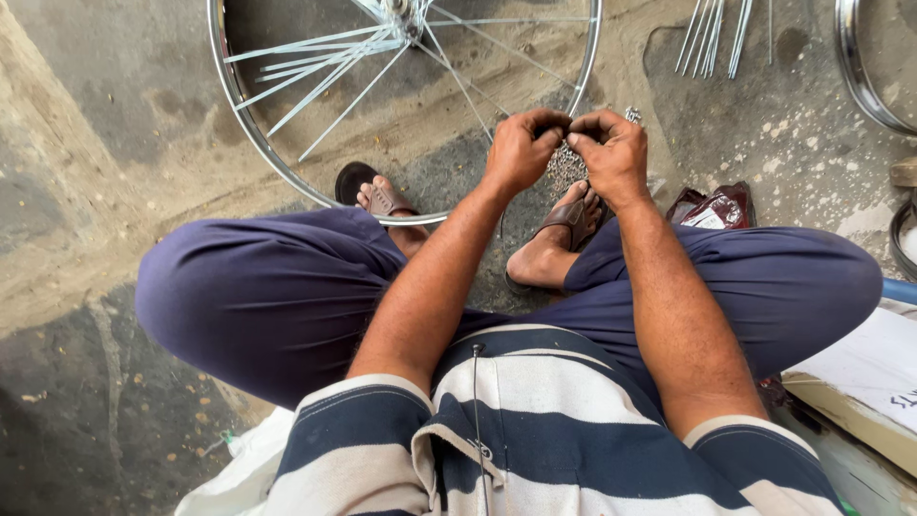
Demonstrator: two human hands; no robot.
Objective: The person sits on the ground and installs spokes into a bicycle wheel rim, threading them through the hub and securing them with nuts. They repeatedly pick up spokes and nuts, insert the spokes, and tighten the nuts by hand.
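Observation:
I sit low with knees apart over a concrete floor. A silver bicycle wheel rim [250, 124] with thin spokes [315, 59] lies on the floor ahead of my feet. My left hand [521, 148] and my right hand [611, 153] meet just above the rim's near right edge, fingertips pinched together on something small that I cannot make out. Under the hands lies a small heap of tiny metal parts [565, 170]. Both feet wear brown sandals [382, 196].
A bundle of loose spokes [714, 33] lies at the top right. Another rim [860, 76] curves in at the right edge. A dark red plastic packet [714, 205] sits by my right knee. A white board [874, 373] is at the lower right.

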